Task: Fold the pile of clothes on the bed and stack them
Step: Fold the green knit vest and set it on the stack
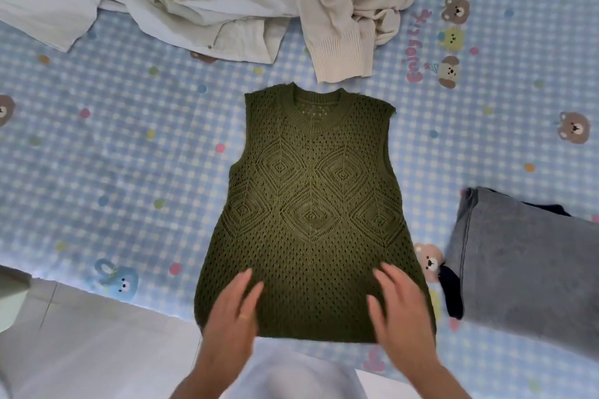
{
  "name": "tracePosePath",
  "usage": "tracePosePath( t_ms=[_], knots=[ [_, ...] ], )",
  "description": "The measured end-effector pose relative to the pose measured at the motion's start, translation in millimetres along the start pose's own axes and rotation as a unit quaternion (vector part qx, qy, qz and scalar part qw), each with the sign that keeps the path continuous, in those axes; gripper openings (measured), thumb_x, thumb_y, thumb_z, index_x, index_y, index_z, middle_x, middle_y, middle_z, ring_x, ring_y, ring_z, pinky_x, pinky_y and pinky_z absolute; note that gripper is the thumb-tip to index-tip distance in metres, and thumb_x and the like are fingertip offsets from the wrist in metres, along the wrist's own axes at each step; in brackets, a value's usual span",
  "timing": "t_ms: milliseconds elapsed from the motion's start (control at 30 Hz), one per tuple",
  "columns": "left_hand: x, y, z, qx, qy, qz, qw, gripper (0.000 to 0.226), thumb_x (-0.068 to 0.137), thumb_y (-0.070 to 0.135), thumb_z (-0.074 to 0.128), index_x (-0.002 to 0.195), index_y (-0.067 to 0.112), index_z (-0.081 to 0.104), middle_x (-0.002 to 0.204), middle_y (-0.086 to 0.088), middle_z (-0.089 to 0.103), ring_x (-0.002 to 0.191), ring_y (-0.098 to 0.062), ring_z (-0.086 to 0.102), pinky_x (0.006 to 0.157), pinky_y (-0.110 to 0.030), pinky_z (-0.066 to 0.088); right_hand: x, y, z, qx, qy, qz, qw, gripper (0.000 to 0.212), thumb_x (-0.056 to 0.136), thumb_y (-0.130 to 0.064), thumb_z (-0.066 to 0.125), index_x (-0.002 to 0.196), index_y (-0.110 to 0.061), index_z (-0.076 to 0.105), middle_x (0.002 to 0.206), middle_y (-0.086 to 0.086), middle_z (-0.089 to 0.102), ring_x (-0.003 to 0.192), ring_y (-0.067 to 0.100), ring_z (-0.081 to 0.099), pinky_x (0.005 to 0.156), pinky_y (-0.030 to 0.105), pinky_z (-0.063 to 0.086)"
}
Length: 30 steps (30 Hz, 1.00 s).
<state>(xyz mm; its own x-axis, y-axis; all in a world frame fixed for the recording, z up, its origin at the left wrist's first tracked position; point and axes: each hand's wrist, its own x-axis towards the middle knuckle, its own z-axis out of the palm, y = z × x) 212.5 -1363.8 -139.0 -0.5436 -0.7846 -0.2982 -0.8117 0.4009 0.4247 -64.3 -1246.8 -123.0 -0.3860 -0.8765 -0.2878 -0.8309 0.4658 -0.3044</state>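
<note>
Olive-green openwork knit vest [312,204] lies spread flat, neck away from me, on the blue-and-white checked bedsheet with cartoon bears [129,155]. My left hand [235,311] and my right hand [400,308] rest palm-down on its lower hem, fingers straight and slightly spread, gripping nothing; both look a little blurred. Beyond the vest's collar sits the unfolded pile: a cream ribbed-cuff knit sweater [346,16] beside rumpled pale white-green garments [168,0]. To my right, near the vest but apart from it, lies a folded grey garment [518,269] on top of something dark navy [452,295].
</note>
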Motion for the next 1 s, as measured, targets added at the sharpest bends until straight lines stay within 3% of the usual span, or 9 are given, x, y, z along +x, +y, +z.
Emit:
tracePosePath(
  t_ms=[67, 167, 267, 400, 533, 667, 833, 900, 1000],
  knots=[
    [48.1, 29.3, 16.2, 0.007, -0.043, 0.060, 0.997, 0.052, 0.099, 0.036, 0.024, 0.145, 0.012, 0.033, 0.154, -0.010, 0.026, 0.143, -0.023, 0.022, 0.118, -0.035, 0.013, 51.9, -46.8, 22.8, -0.024, -0.012, -0.051, 0.998, 0.053, 0.096, -0.040, 0.031, 0.144, -0.018, 0.035, 0.153, 0.003, 0.030, 0.141, 0.023, 0.025, 0.112, 0.044, 0.018],
    [87.8, 21.6, 33.9, 0.109, -0.073, 0.060, 0.990, 0.060, 0.099, 0.048, 0.019, 0.147, 0.012, 0.027, 0.155, -0.010, 0.024, 0.143, -0.022, 0.017, 0.115, -0.037, 0.011, 100.4, -55.6, 53.0, -0.101, -0.078, -0.135, 0.983, 0.056, 0.097, -0.043, 0.028, 0.148, -0.021, 0.028, 0.157, 0.002, 0.020, 0.144, 0.023, 0.022, 0.112, 0.049, 0.015],
    [63.5, -28.3, 33.7, 0.145, -0.121, 0.013, 0.982, 0.067, 0.096, 0.057, 0.016, 0.148, 0.016, 0.022, 0.158, -0.005, 0.014, 0.146, -0.019, 0.007, 0.115, -0.035, 0.008, 99.3, 14.5, 45.6, -0.143, -0.094, -0.062, 0.983, 0.057, 0.099, -0.048, 0.017, 0.148, -0.020, 0.028, 0.156, 0.000, 0.023, 0.146, 0.017, 0.012, 0.115, 0.044, 0.008],
    [64.9, -45.4, 14.2, 0.116, -0.105, -0.020, 0.987, 0.072, 0.094, 0.060, 0.016, 0.147, 0.011, 0.019, 0.159, -0.005, 0.005, 0.147, -0.019, 0.004, 0.116, -0.034, 0.006, 112.3, 57.6, 6.7, -0.123, -0.044, 0.048, 0.990, 0.062, 0.100, -0.045, 0.006, 0.146, -0.010, 0.027, 0.154, 0.008, 0.028, 0.146, 0.013, -0.005, 0.117, 0.038, 0.001],
    [183.9, 2.6, -0.4, 0.120, -0.032, 0.039, 0.991, 0.069, 0.098, 0.053, 0.019, 0.149, 0.006, 0.018, 0.158, -0.012, 0.012, 0.145, -0.025, 0.013, 0.116, -0.037, 0.010, 208.2, -14.4, 7.6, -0.098, -0.004, -0.003, 0.995, 0.057, 0.101, -0.045, 0.011, 0.151, -0.018, 0.005, 0.159, 0.003, 0.000, 0.147, 0.020, -0.001, 0.120, 0.045, 0.005],
    [295.6, 24.1, -2.5, 0.177, -0.050, 0.086, 0.979, 0.066, 0.098, 0.052, 0.013, 0.148, 0.011, 0.021, 0.155, -0.011, 0.019, 0.144, -0.025, 0.018, 0.119, -0.042, 0.012, 282.1, -46.4, 33.1, -0.115, -0.062, -0.129, 0.983, 0.058, 0.100, -0.046, 0.017, 0.151, -0.022, 0.009, 0.158, -0.001, 0.001, 0.147, 0.021, 0.005, 0.118, 0.048, 0.007],
    [356.5, -50.4, -27.7, 0.162, 0.013, -0.018, 0.987, 0.070, 0.091, 0.056, -0.002, 0.149, 0.016, -0.003, 0.155, -0.004, -0.008, 0.144, -0.018, -0.010, 0.117, -0.037, -0.005, 322.7, 43.6, 14.9, -0.118, -0.009, 0.007, 0.993, 0.061, 0.097, -0.047, 0.008, 0.151, -0.019, 0.012, 0.159, 0.001, 0.010, 0.147, 0.019, 0.009, 0.119, 0.046, 0.005],
    [386.8, -55.4, -42.4, 0.120, 0.034, -0.023, 0.992, 0.067, 0.096, 0.049, 0.008, 0.150, 0.009, 0.008, 0.155, -0.006, -0.001, 0.145, -0.021, -0.003, 0.118, -0.038, 0.000, 345.4, 56.4, 2.1, -0.082, 0.016, 0.049, 0.995, 0.058, 0.100, -0.041, 0.013, 0.150, -0.012, 0.019, 0.158, 0.006, 0.016, 0.146, 0.021, 0.011, 0.118, 0.046, 0.006],
    [429.6, -40.0, -53.0, 0.046, 0.005, 0.014, 0.999, 0.052, 0.101, 0.034, 0.031, 0.146, 0.008, 0.030, 0.151, -0.012, 0.031, 0.141, -0.027, 0.025, 0.116, -0.037, 0.015, 373.4, 50.2, -7.5, -0.006, 0.051, 0.068, 0.996, 0.049, 0.102, -0.026, 0.033, 0.147, -0.006, 0.029, 0.154, 0.012, 0.026, 0.144, 0.026, 0.019, 0.118, 0.044, 0.013]
  ],
)
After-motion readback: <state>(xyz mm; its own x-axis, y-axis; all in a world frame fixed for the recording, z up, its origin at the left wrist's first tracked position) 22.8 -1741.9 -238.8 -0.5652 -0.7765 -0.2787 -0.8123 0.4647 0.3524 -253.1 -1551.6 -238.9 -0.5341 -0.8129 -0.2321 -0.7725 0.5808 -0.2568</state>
